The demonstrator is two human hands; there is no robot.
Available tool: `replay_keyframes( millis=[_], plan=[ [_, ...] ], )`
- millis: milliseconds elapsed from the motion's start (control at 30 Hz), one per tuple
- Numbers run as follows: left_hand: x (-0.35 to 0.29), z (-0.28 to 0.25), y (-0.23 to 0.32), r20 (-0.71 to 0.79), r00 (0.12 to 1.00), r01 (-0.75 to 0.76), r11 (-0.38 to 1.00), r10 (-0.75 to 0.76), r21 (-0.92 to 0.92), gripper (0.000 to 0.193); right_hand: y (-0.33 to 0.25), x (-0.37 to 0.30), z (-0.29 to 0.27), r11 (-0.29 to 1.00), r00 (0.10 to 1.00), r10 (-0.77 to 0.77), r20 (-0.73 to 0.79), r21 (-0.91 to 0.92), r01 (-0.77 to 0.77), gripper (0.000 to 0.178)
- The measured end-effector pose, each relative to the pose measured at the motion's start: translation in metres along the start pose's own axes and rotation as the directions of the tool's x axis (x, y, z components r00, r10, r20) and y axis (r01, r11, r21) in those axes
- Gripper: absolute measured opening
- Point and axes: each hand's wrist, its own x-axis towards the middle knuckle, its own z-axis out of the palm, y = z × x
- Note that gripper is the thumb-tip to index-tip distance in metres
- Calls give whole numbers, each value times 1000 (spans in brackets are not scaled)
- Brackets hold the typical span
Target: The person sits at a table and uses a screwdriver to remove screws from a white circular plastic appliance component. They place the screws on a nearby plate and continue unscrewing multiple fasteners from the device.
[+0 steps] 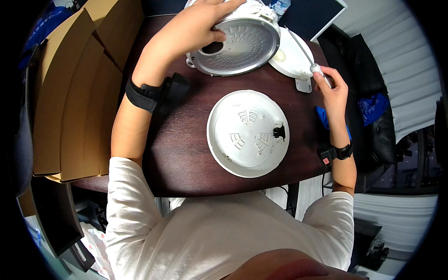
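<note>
My left hand (198,23) grips the rim of a round white appliance lid (242,44), tilted up on the far side of the dark wooden table (186,149), its metal inner face turned toward me. My right hand (331,86) holds a grey-handled tool (305,53) whose shaft slants up toward that lid. A white round base plate (247,133) with vent slots and a small black clip lies flat in the middle of the table, between my arms. Another white round part (291,60) lies behind it, next to my right hand.
Flattened cardboard boxes (70,93) lean along the left edge of the table. A black pouch (175,88) lies by my left wrist. A black chair (373,126) with blue cloth stands at the right. A dark screen (312,16) is at the back.
</note>
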Motion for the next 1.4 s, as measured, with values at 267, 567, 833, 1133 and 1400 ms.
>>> replay_keyframes(
  millis=[267,567,833,1133,1400],
  plan=[
    [0,3,12,8,998,-57,997,58,-53,80,-10,-8,-3,999,1000,-31,-5,31,31,20],
    [4,27,9,-147,980,-106,981,130,163,67,-32,-17,-9,906,942,-334,20,-271,326,22],
    [2,32,22,-124,984,-109,980,131,167,67,-58,-14,-9,721,819,-562,118,-415,555,27],
    [6,19,41,-21,1000,-18,999,17,-26,69,-71,-18,-3,614,774,-604,191,-508,604,28],
    [6,20,43,-22,1000,5,1000,-5,-26,65,-70,-16,-1,616,771,-613,172,-506,603,26]
  ],
)
